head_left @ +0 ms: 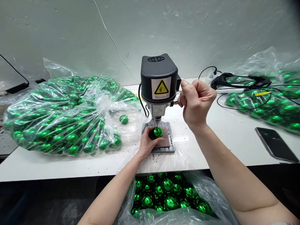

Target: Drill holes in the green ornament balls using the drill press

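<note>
A small black bench drill [159, 80] stands on the white table [229, 132]. My left hand [148, 142] is closed around a shiny green ball [158, 132] on the drill's grey base plate [171, 148], right under the drill bit. Raised at the drill's right side, my right hand [196, 102] is a fist gripping the feed handle, which is mostly hidden by the fingers.
A big clear bag of green balls [63, 115] lies at left, with one loose ball [124, 119] near its mouth. Another bag [270, 98] lies at right under black cables and glasses. A dark phone [276, 144] lies on the table. An open bag of balls [167, 197] sits below the front edge.
</note>
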### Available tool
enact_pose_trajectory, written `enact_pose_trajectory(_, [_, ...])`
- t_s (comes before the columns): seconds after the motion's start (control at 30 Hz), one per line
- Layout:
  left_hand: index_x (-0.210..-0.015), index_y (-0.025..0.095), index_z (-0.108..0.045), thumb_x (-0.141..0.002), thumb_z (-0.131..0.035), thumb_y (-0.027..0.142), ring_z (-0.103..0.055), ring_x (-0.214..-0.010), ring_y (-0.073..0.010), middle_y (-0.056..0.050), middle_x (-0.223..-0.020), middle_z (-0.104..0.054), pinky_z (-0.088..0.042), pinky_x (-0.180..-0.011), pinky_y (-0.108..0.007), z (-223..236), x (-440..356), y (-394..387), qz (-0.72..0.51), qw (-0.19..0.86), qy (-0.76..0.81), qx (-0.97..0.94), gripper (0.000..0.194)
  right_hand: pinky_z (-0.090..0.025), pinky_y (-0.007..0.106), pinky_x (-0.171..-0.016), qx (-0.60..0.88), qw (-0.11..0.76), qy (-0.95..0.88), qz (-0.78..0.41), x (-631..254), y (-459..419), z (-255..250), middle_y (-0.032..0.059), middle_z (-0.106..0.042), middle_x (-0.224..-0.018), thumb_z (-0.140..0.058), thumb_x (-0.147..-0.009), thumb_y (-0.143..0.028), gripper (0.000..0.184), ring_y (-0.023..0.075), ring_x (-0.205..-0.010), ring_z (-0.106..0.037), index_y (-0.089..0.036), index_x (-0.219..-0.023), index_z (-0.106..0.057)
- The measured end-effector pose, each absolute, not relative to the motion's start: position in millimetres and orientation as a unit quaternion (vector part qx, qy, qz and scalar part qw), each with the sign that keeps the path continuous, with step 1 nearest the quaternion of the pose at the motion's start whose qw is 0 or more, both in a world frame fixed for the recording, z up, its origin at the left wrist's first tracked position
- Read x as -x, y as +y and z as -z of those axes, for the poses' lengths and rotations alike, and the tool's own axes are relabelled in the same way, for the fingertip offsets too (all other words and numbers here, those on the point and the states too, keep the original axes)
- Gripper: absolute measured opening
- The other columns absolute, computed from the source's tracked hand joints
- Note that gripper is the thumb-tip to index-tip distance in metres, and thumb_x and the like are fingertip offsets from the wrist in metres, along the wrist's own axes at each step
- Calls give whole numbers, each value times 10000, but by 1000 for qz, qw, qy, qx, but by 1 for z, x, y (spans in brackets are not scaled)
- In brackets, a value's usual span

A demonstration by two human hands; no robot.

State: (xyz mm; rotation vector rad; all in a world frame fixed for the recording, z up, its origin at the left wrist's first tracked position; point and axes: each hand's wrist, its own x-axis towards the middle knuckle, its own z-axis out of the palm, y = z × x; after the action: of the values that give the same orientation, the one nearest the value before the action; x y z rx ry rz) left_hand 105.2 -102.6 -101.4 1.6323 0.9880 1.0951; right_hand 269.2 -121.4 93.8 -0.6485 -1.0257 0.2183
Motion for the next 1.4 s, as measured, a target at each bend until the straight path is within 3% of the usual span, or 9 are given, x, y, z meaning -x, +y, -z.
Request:
enact_pose_trajectory(0.23, [-1158,201,-575,-749,-830,382,-649,-1057,-250,-80,-1116,-670,-524,-964,-407,104,-108,-103,-450,446,408,-658,514,-228,269,-399,310,813,-486,-87,-269,-127,-80,-67,-279,-461,-657,-871,-260,487,57,-396,-316,-213,-529,-312])
enact_pose_trajectory(0.5, [-1156,212,-532,-756,-828,401,-663,-1035,-250,-83,-1091,-682,-534,-918,-399,104,-108,-105,-451,445,410,-656,532,-304,260,-442,254,801,-541,-44,-267,-137,-59,-73,-249,-465,-609,-883,-191,478,54,-413,-343,-195,-538,-279])
enact_pose_trajectory(0.83, [-1136,203,-536,-744,-838,380,-671,-1032,-257,-93,-1086,-692,-536,-903,-407,104,-108,-105,-448,445,421,-651,526,-291,245,-471,170,772,-612,7,-272,-135,-39,-68,-269,-527,-552,-801,24,419,37,-468,-282,-178,-569,-267])
enact_pose_trajectory(1.07, [-1111,202,-543,-716,-850,358,-679,-1006,-244,-71,-1059,-699,-536,-903,-411,99,-108,-106,-448,425,435,-655,524,-290,250,-460,151,750,-644,24,-273,-137,-34,-68,-261,-515,-557,-766,26,425,46,-455,-287,-185,-545,-261])
enact_pose_trajectory(1.27, [-1071,201,-553,-701,-849,350,-677,-990,-241,-65,-1030,-691,-541,-874,-394,94,-111,-109,-461,428,445,-638,496,-296,242,-420,261,827,-490,-95,-265,-133,-73,-80,-303,-430,-637,-835,-205,462,57,-396,-337,-201,-502,-316])
enact_pose_trajectory(1.4, [-986,209,-561,-686,-849,345,-650,-840,-208,-42,-920,-673,-512,-745,-334,65,-93,-143,-440,379,523,-623,438,-299,229,-382,323,818,-420,-221,-264,-126,-112,-86,-389,-416,-679,-782,-194,408,47,-367,-344,-203,-499,-386])
